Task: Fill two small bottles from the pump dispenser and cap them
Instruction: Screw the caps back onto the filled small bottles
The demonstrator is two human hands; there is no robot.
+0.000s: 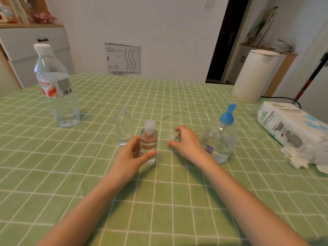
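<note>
A small clear bottle (pixel 149 139) with a translucent cap on stands upright at the table's middle, and my left hand (pixel 131 155) grips its lower body. Just behind it to the left stands a second small clear bottle (pixel 123 126), uncapped, with a little liquid at the bottom. My right hand (pixel 186 141) curls its thumb and fingers around a loose translucent cap (pixel 171 136) lying on the cloth. To the right of that hand stands the round clear dispenser (pixel 220 139) with a blue pump top, partly filled with clear liquid.
A large water bottle (pixel 56 86) stands at the back left. A white kettle (pixel 255 75) sits at the back right, with a tissue pack (pixel 291 125) and crumpled tissues (pixel 296 158) along the right edge. Green checked cloth (pixel 159 201) covers the table.
</note>
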